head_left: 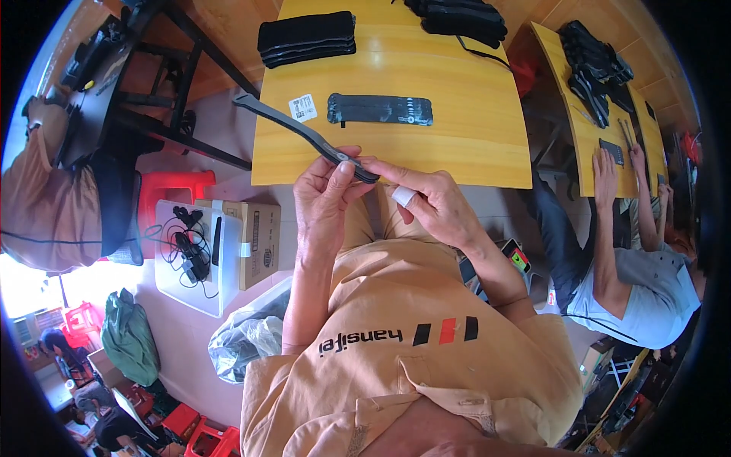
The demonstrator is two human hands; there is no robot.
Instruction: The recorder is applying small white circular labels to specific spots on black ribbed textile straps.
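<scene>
In front of my chest, my left hand [326, 190] is closed on a long dark grey strap [301, 131], pinching it between thumb and fingers near its folded lower end. The free length slants up and left over the table edge. My right hand [438, 202] reaches in from the right; its index fingertip touches the strap beside the left fingers. The other right fingers are apart from the strap, and one wears a white wrap [403, 196]. Beyond the hands lies a flat black band with a printed end [379, 110], next to a white label sheet [302, 108].
On the wooden table [464, 152] sit a stack of black bands [307, 38] and another black pile [463, 21]. A white bin with cables [194, 251] and a cardboard box [261, 244] stand left. A co-worker [632, 282] works at the right table; another person [57, 190] sits left.
</scene>
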